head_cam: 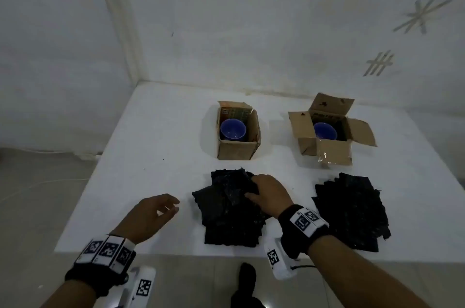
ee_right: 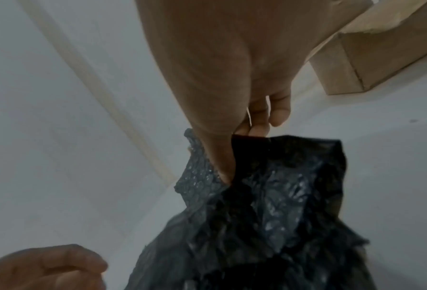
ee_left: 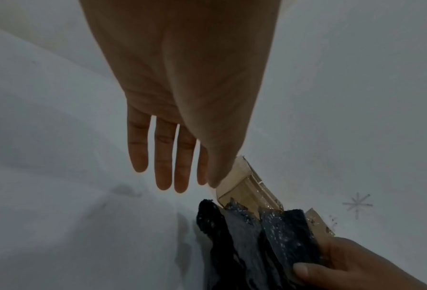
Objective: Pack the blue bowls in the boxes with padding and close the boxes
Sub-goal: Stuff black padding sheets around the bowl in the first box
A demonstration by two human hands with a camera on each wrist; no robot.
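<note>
Black padding sheet [head_cam: 234, 197] pinched between right hand [head_cam: 270, 194] fingers [ee_right: 276, 115], left hand [head_cam: 151, 214] fingers [ee_left: 162, 157] loosely spread beside it

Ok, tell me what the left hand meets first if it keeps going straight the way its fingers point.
Probably the nearer stack of black bubble-wrap padding sheets: the left hand points rightward toward its edge, with bare white table between. Height is unclear.

Two open brown boxes stand apart on the white counter [head_cam: 156, 156]: the left box [head_cam: 237, 147] and the right box [head_cam: 327, 149], flaps splayed. Each holds one upright blue bowl [head_cam: 233, 129], [head_cam: 324, 130]. Nearer lie two piles of black padding [head_cam: 226, 217], [head_cam: 352, 209]
</note>
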